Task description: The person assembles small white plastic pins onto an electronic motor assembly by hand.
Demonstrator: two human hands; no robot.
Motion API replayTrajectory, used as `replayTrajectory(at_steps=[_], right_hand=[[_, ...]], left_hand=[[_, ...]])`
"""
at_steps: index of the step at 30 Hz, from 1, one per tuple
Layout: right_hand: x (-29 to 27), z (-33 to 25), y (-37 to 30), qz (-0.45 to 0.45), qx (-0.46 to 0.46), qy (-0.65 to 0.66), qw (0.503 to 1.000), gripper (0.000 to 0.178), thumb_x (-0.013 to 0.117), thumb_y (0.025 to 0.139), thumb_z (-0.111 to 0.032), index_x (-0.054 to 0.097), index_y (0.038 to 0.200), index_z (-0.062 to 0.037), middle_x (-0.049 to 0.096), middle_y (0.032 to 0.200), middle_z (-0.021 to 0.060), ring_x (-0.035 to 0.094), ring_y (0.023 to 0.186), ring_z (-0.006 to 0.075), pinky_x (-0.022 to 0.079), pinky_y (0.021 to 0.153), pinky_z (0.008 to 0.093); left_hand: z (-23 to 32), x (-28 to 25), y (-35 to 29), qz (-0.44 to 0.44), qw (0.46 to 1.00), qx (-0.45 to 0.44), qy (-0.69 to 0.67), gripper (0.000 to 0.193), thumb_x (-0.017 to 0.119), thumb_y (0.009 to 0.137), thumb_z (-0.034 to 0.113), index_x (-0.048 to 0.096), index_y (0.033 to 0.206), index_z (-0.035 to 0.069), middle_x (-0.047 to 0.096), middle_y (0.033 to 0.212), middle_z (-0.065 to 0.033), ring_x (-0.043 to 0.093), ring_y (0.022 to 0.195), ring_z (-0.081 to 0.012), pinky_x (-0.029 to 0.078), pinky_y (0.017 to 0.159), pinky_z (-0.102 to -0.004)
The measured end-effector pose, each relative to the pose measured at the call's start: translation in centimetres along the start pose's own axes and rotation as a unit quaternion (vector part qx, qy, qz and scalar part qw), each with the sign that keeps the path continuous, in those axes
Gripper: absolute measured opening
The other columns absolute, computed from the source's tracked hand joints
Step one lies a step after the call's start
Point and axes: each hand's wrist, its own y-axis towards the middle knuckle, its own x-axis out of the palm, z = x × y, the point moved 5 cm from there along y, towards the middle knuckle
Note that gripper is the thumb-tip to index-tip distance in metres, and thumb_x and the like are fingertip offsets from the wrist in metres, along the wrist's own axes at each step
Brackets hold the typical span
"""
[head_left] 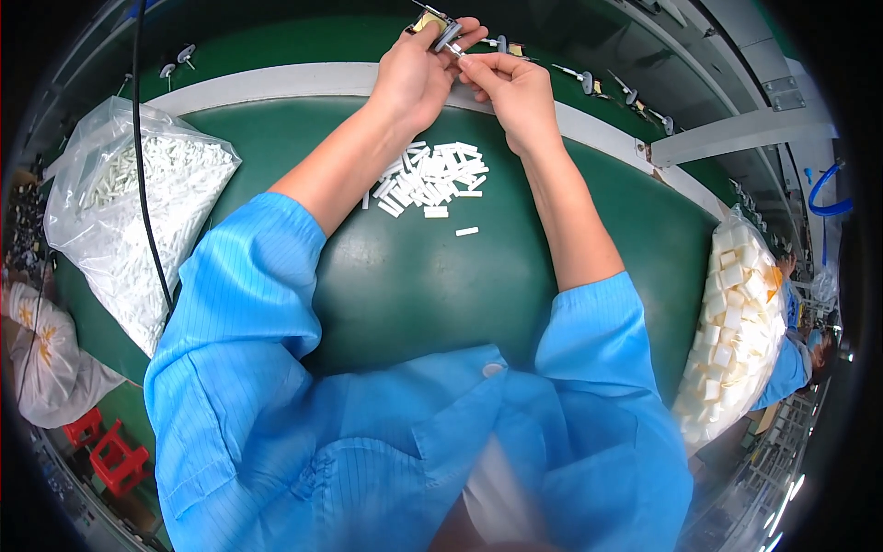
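Note:
Out over the far rail, my left hand [416,74] grips a small motor-like part [432,26] with a yellow-wrapped body, a grey disc and a thin shaft. My right hand [515,97] meets it there, thumb and forefinger pinched on a small white sleeve [457,51] at the shaft's end. How far the sleeve sits on the shaft I cannot tell. Between my forearms, a loose pile of white sleeves [432,175] lies on the green tabletop [432,285], with one stray sleeve [467,232] nearer to me.
A clear bag of white sleeves [152,184] stands at the left, a black cable [140,166] hanging before it. At the right is a bag of cream-white pieces [731,313]. Similar parts [589,83] line the green strip beyond the white rail [598,136]. Another person [789,368] sits far right.

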Motion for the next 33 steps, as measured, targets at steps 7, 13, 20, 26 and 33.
replayTrajectory(at_steps=[7, 13, 20, 26, 33], right_hand=[[0.3, -2.0, -1.0, 0.053, -0.148, -0.205, 0.966, 0.015, 0.07, 0.079, -0.016, 0.071, 0.088, -0.0046, 0.069, 0.077, 0.0074, 0.062, 0.067, 0.0154, 0.049, 0.06, 0.0278], [1.2, -3.1, -2.4, 0.125, -0.435, -0.406, 0.794, 0.009, 0.07, 0.074, -0.016, 0.068, 0.078, -0.008, 0.064, 0.076, 0.0038, 0.059, 0.074, 0.0229, 0.051, 0.064, 0.0348], [1.1, -3.4, -2.4, 0.084, -0.425, -0.401, 0.807, 0.014, 0.07, 0.076, -0.012, 0.069, 0.089, -0.0062, 0.066, 0.081, 0.0046, 0.061, 0.075, 0.0208, 0.049, 0.07, 0.0326], [-0.5, -4.3, -1.6, -0.148, -0.135, -0.343, 0.918, 0.035, 0.076, 0.07, -0.017, 0.064, 0.1, -0.0017, 0.062, 0.086, 0.0082, 0.059, 0.07, 0.017, 0.05, 0.06, 0.0305], [1.2, -2.9, -3.3, -0.322, -0.01, -0.381, 0.867, 0.03, 0.072, 0.072, -0.003, 0.063, 0.1, 0.0043, 0.06, 0.08, 0.0083, 0.059, 0.063, 0.0148, 0.05, 0.057, 0.0296]], left_hand=[[-0.5, 0.4, -0.5, -0.008, 1.0, 0.022, -0.012, 0.02, 0.027, 0.101, 0.015, 0.036, 0.112, 0.001, 0.055, 0.113, -0.0176, 0.054, 0.113, -0.0284, 0.047, 0.09, -0.0393], [-0.6, 0.5, -0.7, 0.013, 0.999, 0.017, -0.043, 0.021, 0.024, 0.101, 0.015, 0.035, 0.111, -0.001, 0.055, 0.113, -0.0183, 0.054, 0.112, -0.0279, 0.046, 0.094, -0.037], [-1.2, 0.3, -0.7, 0.016, 1.0, 0.017, -0.017, 0.026, 0.027, 0.101, 0.02, 0.039, 0.114, 0.001, 0.055, 0.116, -0.0176, 0.055, 0.111, -0.0278, 0.048, 0.091, -0.0395], [3.1, 0.8, 3.5, -0.044, 0.903, 0.0, 0.426, 0.018, 0.05, 0.094, 0.018, 0.056, 0.1, 0.002, 0.062, 0.087, -0.0047, 0.058, 0.072, -0.0122, 0.048, 0.062, -0.0259], [3.8, -1.4, 7.9, -0.076, 0.579, 0.117, 0.803, 0.023, 0.056, 0.085, 0.023, 0.065, 0.096, 0.005, 0.064, 0.096, -0.0174, 0.061, 0.09, -0.0384, 0.05, 0.081, -0.0428]])
